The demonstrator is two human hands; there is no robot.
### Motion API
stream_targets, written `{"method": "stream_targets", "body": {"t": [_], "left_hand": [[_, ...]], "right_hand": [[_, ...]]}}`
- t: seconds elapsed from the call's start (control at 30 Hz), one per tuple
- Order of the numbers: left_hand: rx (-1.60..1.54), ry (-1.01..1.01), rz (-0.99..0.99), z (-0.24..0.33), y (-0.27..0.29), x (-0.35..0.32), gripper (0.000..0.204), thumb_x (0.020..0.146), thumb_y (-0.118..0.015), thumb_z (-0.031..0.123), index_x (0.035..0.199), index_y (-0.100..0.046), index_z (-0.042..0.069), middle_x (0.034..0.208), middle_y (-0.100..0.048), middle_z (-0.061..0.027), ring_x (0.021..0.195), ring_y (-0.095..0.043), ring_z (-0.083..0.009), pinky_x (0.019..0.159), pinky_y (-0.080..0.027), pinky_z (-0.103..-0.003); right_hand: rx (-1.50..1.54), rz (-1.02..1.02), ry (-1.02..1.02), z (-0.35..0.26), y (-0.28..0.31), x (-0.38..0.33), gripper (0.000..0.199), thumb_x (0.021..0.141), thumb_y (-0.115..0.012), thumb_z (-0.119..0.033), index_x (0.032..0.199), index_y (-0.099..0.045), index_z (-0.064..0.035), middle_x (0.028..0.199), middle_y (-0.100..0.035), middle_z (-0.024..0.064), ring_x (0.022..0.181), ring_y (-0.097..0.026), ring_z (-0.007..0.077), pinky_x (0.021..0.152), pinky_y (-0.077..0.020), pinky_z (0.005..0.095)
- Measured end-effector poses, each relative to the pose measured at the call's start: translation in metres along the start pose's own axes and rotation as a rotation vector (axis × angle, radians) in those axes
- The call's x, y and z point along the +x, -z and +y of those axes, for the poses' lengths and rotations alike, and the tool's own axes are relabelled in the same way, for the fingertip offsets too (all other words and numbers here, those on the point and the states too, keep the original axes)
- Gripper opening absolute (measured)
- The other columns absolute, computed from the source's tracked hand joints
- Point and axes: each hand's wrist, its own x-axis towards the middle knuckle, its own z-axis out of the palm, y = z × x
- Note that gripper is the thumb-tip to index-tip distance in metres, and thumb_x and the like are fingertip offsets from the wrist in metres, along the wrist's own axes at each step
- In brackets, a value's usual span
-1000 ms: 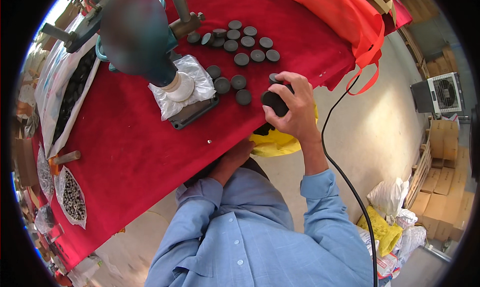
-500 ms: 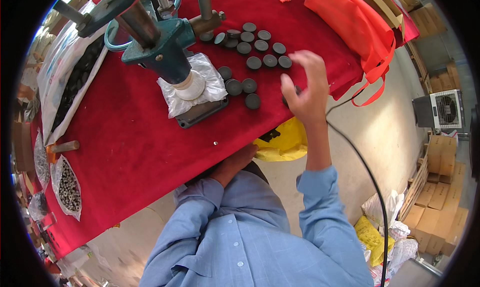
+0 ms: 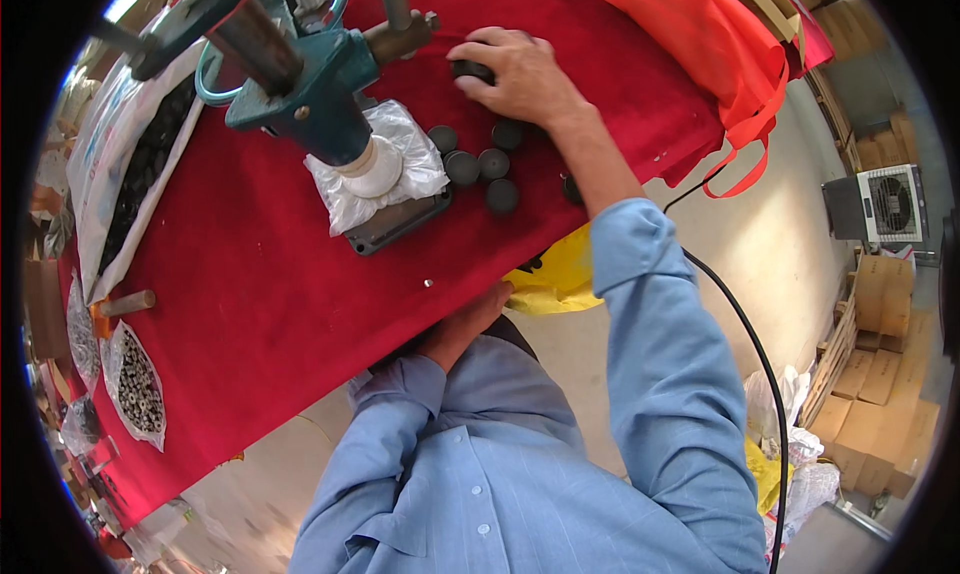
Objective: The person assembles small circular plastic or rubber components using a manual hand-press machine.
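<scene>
Reaching across the red-covered table (image 3: 250, 314), my right hand (image 3: 525, 79) curls its fingers round a black round cap-like disc (image 3: 472, 71). Its palm hides whatever else lies beneath. Several more black discs (image 3: 493, 164) lie nearer me, below that hand; another one is partly covered by my right forearm. Low at the table's front edge, my left hand (image 3: 468, 326) is at the rim of a yellow bag (image 3: 555, 284) with dark pieces inside. Its fingers are closed at the rim, though partly hidden.
A green hand press (image 3: 305, 109) with a white plastic-wrapped pad stands left of the discs. A red bag (image 3: 700, 44) lies at the far right. Bags of dark parts (image 3: 150, 164) and small metal pieces (image 3: 135, 384) sit at the left. A black cable (image 3: 745, 324) hangs at the right.
My right hand has swung from the table's front right to the far middle and closed on a disc. Most discs there no longer show. My left hand stays by the yellow bag.
</scene>
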Motion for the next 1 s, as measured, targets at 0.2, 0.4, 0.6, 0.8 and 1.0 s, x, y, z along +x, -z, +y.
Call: {"method": "stream_targets", "body": {"t": [0.2,0.4,0.6,0.8,1.0], "left_hand": [[0.090,-0.113,0.058,-0.014,-0.011,0.002,0.019,0.086,-0.058,0.011,0.090,-0.074,0.002,0.118,-0.062,-0.0208,0.117,-0.059,-0.0399,0.099,-0.047,-0.050],[0.182,-0.164,-0.032,-0.006,-0.007,0.006,0.015,0.078,-0.061,0.006,0.084,-0.075,0.004,0.113,-0.062,-0.0176,0.115,-0.059,-0.0369,0.095,-0.048,-0.049],[0.206,-0.149,-0.005,-0.008,-0.007,0.005,0.014,0.075,-0.063,0.005,0.082,-0.075,0.005,0.108,-0.062,-0.0160,0.117,-0.057,-0.0358,0.094,-0.048,-0.048],[0.113,-0.171,0.053,-0.006,-0.005,0.008,0.014,0.072,-0.063,0.005,0.080,-0.074,0.007,0.105,-0.061,-0.0143,0.113,-0.056,-0.0347,0.094,-0.047,-0.047],[0.115,-0.161,-0.019,-0.005,0.006,0.003,0.014,0.072,-0.062,0.005,0.079,-0.073,0.007,0.104,-0.061,-0.0146,0.112,-0.056,-0.0346,0.093,-0.047,-0.047]], "right_hand": [[0.030,0.052,-0.016,0.009,0.034,-0.056,0.034,0.085,-0.074,-0.033,0.116,-0.075,-0.0191,0.126,-0.066,0.0067,0.118,-0.062,0.0305,0.097,-0.0514,0.0460],[0.007,0.140,-0.190,-0.018,0.047,-0.099,0.035,0.080,-0.077,-0.034,0.112,-0.076,-0.0190,0.122,-0.067,0.0075,0.116,-0.062,0.0298,0.094,-0.0510,0.0477],[-0.018,0.189,-0.319,-0.042,0.055,-0.131,0.032,0.078,-0.076,-0.031,0.108,-0.076,-0.0171,0.120,-0.066,0.0072,0.115,-0.061,0.0302,0.093,-0.0487,0.0491],[-0.002,0.180,-0.375,-0.057,0.071,-0.162,0.034,0.076,-0.077,-0.025,0.107,-0.074,-0.0132,0.120,-0.065,0.0093,0.116,-0.059,0.0315,0.097,-0.0450,0.0495],[0.091,0.313,-0.268,-0.045,0.075,-0.135,0.036,0.078,-0.073,-0.016,0.113,-0.068,-0.0099,0.119,-0.065,0.0147,0.114,-0.062,0.0347,0.095,-0.0497,0.0476]]}}
